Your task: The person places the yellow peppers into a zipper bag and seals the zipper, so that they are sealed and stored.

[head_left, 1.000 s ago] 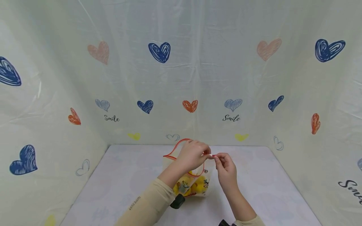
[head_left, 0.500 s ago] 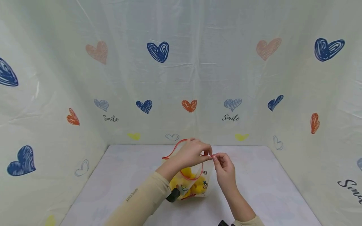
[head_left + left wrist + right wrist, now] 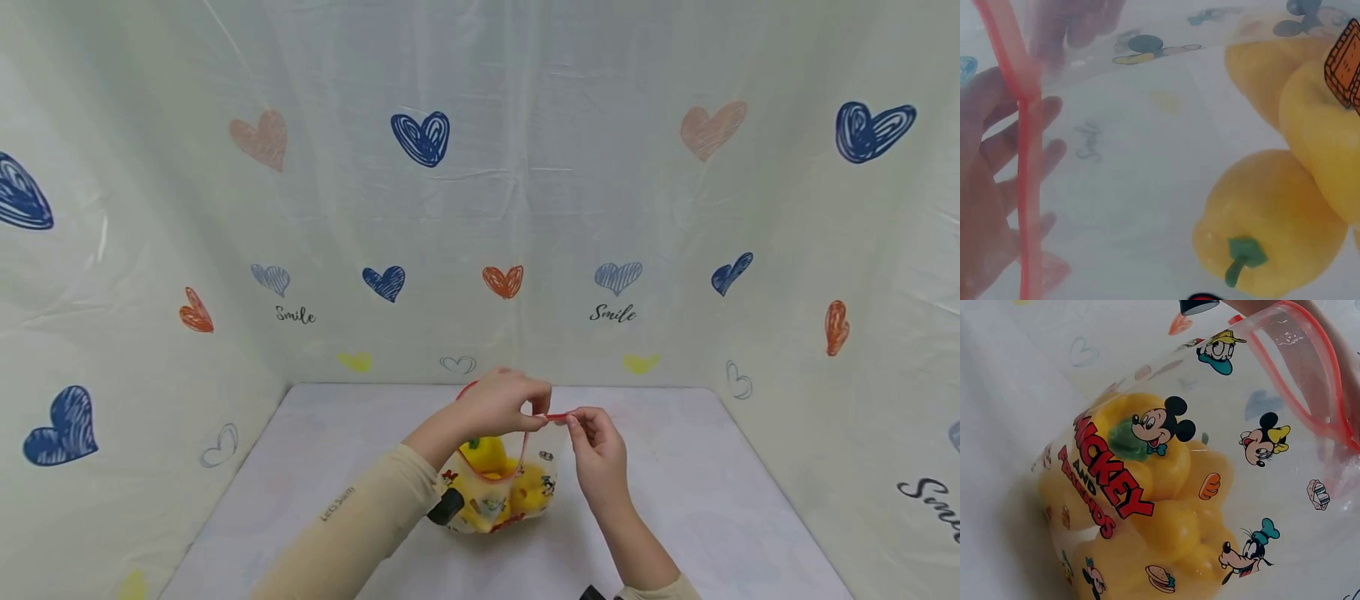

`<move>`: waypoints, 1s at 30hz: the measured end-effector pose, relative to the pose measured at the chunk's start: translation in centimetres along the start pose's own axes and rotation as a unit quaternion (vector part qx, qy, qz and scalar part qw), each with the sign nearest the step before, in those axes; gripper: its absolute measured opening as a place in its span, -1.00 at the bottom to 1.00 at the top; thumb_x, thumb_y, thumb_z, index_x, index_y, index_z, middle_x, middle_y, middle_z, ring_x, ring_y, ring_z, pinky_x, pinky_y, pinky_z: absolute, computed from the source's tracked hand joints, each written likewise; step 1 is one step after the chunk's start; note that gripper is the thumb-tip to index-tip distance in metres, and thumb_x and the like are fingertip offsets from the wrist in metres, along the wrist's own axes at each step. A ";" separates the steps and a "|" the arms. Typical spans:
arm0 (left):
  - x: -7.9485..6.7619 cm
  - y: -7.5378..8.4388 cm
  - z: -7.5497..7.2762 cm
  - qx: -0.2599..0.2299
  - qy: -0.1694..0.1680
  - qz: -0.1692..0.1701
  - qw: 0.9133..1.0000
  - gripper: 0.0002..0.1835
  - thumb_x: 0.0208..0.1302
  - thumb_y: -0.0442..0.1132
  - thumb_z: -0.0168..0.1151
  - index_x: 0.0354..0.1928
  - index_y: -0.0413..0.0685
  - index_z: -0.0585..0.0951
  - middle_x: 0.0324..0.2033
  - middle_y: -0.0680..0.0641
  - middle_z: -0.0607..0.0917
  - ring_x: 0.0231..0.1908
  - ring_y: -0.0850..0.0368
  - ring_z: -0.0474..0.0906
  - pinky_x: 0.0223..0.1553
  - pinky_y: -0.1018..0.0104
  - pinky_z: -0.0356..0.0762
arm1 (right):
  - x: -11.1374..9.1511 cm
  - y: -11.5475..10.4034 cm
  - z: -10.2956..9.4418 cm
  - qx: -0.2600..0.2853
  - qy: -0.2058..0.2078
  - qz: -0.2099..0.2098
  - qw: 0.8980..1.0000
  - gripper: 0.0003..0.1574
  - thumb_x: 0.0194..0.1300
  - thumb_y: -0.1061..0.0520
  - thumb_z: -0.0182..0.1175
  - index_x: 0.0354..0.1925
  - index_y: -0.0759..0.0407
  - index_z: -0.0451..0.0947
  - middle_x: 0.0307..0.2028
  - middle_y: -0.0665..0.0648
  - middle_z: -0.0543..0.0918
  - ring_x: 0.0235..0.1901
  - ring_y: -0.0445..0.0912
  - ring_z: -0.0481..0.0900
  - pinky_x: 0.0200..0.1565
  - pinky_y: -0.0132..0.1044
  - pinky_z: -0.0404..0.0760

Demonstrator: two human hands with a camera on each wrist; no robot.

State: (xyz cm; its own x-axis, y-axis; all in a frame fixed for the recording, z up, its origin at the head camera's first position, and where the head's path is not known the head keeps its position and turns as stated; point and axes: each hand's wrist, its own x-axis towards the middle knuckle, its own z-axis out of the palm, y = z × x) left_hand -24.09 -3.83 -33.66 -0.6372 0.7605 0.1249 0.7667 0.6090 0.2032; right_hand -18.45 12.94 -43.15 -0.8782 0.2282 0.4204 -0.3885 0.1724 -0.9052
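A clear zip bag with a red zip edge and cartoon prints sits on the table, its mouth gaping. Inside lie several yellow things, among them a yellow bell pepper with a green stem and a rounded yellow fruit or vegetable, also green-stemmed. My left hand reaches over the bag and pinches the red zip edge with thumb and finger. Just to its right, my right hand pinches the corner end of that edge. A short red strip shows between both fingertips. The left forearm covers part of the bag.
The white table extends around the bag. A pale curtain printed with hearts closes off the back and both sides. Dark wrist cameras, such as the left one, hang near the bag.
My left hand has slid left along the zip edge, away from the right fingertips, baring a red strip. The bag has shifted and shows more of its yellow contents. My right hand stays nearly still.
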 end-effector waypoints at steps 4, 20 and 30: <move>-0.4 -0.4 -0.2 -0.016 -0.013 -0.002 1.000 -0.86 0.29 -0.06 0.31 -0.36 0.20 0.54 -0.47 0.29 0.55 -0.33 0.30 0.45 -0.04 0.24 0.40 | -0.1 0.2 -0.1 -0.006 0.001 0.007 1.000 -0.95 0.39 0.30 0.13 -0.18 0.29 0.50 -0.36 0.16 0.63 -0.50 -0.10 0.37 -0.50 -0.44 0.41; -2.0 -2.1 -0.6 -0.061 -0.056 -0.011 0.997 -0.89 0.29 -0.12 0.31 -0.33 0.18 0.53 -0.44 0.24 0.56 -0.34 0.27 0.46 -0.30 0.49 0.49 | -0.8 0.1 -0.4 0.000 0.015 0.037 0.999 -0.90 0.40 0.25 0.14 -0.19 0.32 0.50 -0.43 0.12 0.52 -0.48 -0.11 0.38 -0.51 -0.47 0.39; -3.4 -3.2 -1.0 -0.058 -0.052 -0.027 0.997 -0.87 0.30 -0.14 0.29 -0.36 0.19 0.52 -0.42 0.23 0.56 -0.31 0.24 0.46 -0.27 0.41 0.50 | -0.8 0.3 -0.3 0.002 0.018 0.040 0.999 -0.91 0.41 0.28 0.12 -0.19 0.34 0.49 -0.31 0.24 0.62 -0.38 -0.11 0.41 -0.37 -0.48 0.49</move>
State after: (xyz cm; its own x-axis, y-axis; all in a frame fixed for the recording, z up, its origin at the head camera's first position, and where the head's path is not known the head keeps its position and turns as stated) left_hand -24.47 -8.59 -33.76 -0.6612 0.7502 0.0108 0.7132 0.6240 0.3194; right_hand -17.79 13.12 -43.71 -0.8963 0.2753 0.3477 -0.3181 0.1473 -0.9365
